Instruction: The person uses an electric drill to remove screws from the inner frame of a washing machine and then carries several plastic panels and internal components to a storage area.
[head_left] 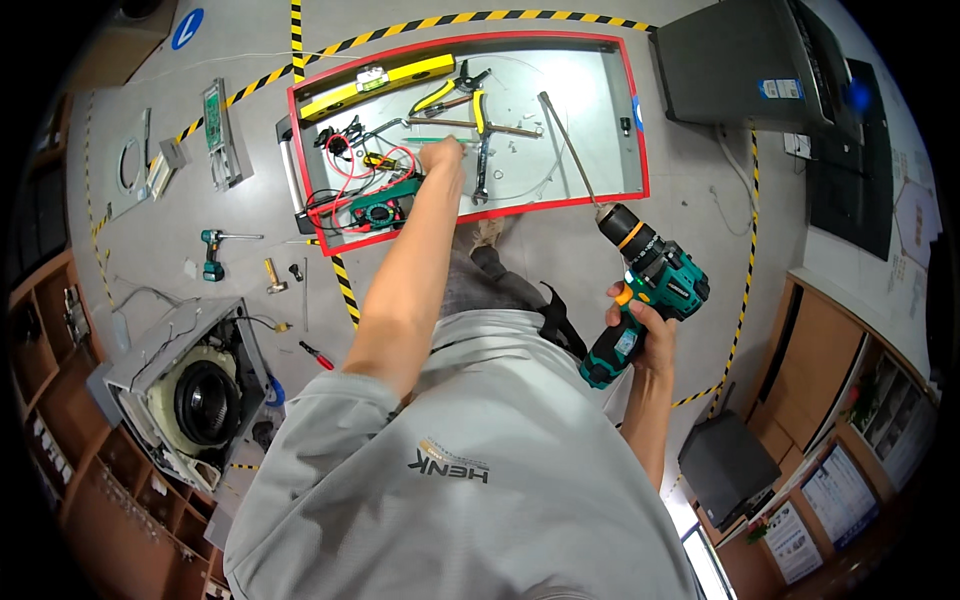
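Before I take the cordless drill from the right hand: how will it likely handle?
The cordless drill is probably heavy for its size: it looks bulky, with a big chuck. The long bit looks straight, so it's likely stiff, and its reach could make the tool feel nose-heavy.

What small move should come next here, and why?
Probably lift the slim green rod with the left hand: that hand is right at it, inside the red-rimmed grey tray, while the right hand holds the green-and-black cordless drill.
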